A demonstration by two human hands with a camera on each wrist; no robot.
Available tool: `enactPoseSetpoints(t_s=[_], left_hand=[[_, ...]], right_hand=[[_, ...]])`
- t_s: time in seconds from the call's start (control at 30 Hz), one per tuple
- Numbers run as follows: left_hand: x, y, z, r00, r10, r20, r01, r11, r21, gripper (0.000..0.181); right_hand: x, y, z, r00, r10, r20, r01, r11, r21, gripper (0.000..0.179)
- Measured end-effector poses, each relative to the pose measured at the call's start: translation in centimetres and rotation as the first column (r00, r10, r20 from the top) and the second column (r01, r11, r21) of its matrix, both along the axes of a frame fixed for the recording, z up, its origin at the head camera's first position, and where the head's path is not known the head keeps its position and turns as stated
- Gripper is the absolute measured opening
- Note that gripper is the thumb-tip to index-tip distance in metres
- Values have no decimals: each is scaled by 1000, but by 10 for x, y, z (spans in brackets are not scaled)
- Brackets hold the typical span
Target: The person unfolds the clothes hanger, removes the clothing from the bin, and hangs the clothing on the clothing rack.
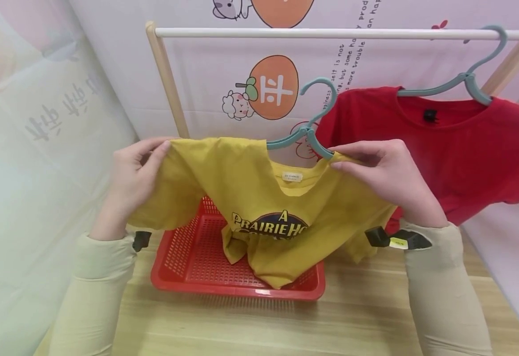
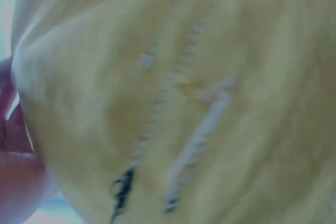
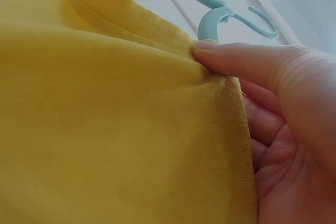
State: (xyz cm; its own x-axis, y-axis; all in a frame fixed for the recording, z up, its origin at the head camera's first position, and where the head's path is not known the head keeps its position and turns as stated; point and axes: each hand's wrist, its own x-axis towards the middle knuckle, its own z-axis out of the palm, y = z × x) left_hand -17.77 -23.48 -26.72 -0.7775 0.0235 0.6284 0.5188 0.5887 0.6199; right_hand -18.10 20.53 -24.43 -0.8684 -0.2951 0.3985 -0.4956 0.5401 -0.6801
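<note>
A yellow T-shirt with dark printed lettering is held up between both hands, a teal hanger inside its neckline. My left hand pinches the shirt at the sleeve end on the left. With thumb and fingers, my right hand pinches the shoulder beside the collar, close to the hanger's arm. In the right wrist view the thumb presses the cloth near the hanger. Yellow cloth fills most of the blurred left wrist view. The hanger's hook points up, below the rail and apart from it.
A red plastic basket stands on the wooden table beneath the shirt's hem. Behind is a rack with a white rail and wooden posts. On its right side a red T-shirt hangs from another teal hanger.
</note>
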Motion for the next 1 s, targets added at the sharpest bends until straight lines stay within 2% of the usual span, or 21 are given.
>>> enactPoseSetpoints(t_s=[0.07,0.13,0.23,0.3,0.37,0.47,0.53,0.63,0.73,0.83,1.0], left_hand=[[0,-4,0,999,50,12,-50,999,3,25],[-1,-10,-1,995,71,69,-69,997,-34,27],[0,-13,0,986,45,161,-28,994,-106,27],[0,-10,1,983,5,182,19,991,-130,29],[1,-2,2,986,-46,162,68,989,-133,30],[0,13,2,988,-121,93,135,977,-165,30],[-1,23,1,984,-169,49,175,964,-198,26],[-4,37,-1,977,-212,-7,204,949,-241,19],[-5,46,-2,974,-226,-29,210,940,-269,15],[-5,51,-3,975,-223,-21,208,937,-281,15],[-5,50,-4,978,-206,-20,193,945,-265,15]], right_hand=[[1,2,1,1000,-17,-3,17,1000,-8,31],[1,4,2,1000,-23,-1,23,1000,-20,31],[0,4,2,1000,-10,3,10,1000,-25,30],[0,2,0,1000,8,10,-8,1000,-28,30],[0,0,-1,1000,18,19,-17,1000,-22,30],[-1,-3,-3,999,28,22,-28,1000,-13,30],[-1,-6,-3,999,39,22,-38,999,-9,29],[-2,-9,-3,998,62,16,-62,998,-13,29],[-2,-12,-3,997,83,10,-83,996,-17,28],[-1,-15,-2,996,93,5,-92,996,-17,28],[0,-16,1,997,74,30,-74,997,9,28]])
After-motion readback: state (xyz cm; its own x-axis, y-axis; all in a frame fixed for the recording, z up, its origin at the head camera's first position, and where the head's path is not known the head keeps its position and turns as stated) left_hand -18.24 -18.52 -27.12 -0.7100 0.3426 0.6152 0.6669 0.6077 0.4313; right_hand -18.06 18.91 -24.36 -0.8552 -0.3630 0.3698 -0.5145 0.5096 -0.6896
